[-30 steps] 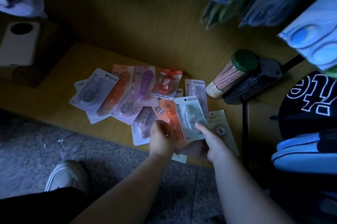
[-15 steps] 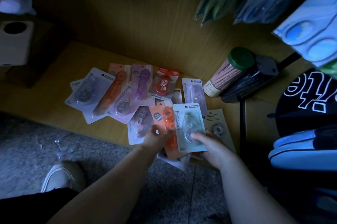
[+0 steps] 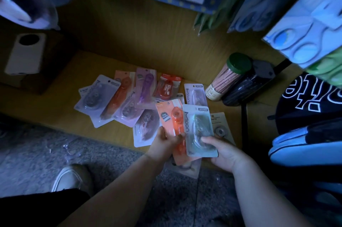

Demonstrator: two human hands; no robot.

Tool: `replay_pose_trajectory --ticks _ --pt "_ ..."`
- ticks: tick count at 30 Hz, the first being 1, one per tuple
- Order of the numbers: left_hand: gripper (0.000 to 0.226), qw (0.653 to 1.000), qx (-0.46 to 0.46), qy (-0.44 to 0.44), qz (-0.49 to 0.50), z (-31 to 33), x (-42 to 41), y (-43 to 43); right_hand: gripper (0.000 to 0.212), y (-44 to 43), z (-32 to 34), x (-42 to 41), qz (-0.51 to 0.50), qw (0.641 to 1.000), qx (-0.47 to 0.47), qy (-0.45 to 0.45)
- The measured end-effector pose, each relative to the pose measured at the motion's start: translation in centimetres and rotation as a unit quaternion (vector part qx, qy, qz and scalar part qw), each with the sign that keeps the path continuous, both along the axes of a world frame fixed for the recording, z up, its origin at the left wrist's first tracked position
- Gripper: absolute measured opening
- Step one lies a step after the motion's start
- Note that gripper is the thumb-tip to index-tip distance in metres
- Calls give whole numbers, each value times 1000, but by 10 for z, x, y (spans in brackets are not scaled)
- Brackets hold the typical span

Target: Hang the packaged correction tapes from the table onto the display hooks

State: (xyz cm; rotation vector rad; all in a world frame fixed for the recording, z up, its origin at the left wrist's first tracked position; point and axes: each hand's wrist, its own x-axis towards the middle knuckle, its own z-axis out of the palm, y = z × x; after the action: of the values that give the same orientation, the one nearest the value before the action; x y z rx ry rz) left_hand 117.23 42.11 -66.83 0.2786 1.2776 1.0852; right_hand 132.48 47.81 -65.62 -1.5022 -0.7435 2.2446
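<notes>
Left hand (image 3: 166,142) pinches the orange pack (image 3: 171,119); right hand (image 3: 228,155) grips the pale Moon pack (image 3: 199,130) beside it, seemingly clear of the table (image 3: 55,101). Other packs (image 3: 118,104) lie beyond the left hand.

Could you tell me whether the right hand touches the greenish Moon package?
Touching. Head view: right hand grips greenish Moon package, thumb on its front.

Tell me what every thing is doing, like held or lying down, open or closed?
left hand, grips the orange pack.
right hand, grips the Moon pack.
orange pack, held by its lower end.
Moon pack, held by its lower end.
purple pack, lying on the table.
red pack, lying among the others.
pencil jar, tilted, green lid on.
</notes>
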Motion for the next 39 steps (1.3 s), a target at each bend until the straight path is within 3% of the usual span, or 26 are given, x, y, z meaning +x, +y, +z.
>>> replay_pose_trajectory --ticks 8,14,19,23,29,33,36,39 --pt "21 997 70 -3 -26 66 2 -32 22 -29 72 4 4 995 100 -22" --pt "63 989 132 25 -59 132 -21 -69 18 -72 143 -9 14 983 183 -22" --pt "40 977 186 64 -83 170 -37 -111 20 -111 187 -15 43 971 234 -1" --pt "59 969 213 93 -83 210 -40 -127 21 -131 222 -18 34 963 269 9" --pt "48 941 308 123 -67 273 -30 -127 33 -144 288 -8 13 935 354 25" --pt "65 930 350 96 -66 312 -26 -126 28 -149 326 -3 -7 913 408 26" --pt "48 923 366 89 -75 333 -26 -127 38 -153 348 -2 -12 895 444 25" --pt "44 919 372 90 -97 352 -26 -130 31 -155 362 -3 -15 883 468 27"
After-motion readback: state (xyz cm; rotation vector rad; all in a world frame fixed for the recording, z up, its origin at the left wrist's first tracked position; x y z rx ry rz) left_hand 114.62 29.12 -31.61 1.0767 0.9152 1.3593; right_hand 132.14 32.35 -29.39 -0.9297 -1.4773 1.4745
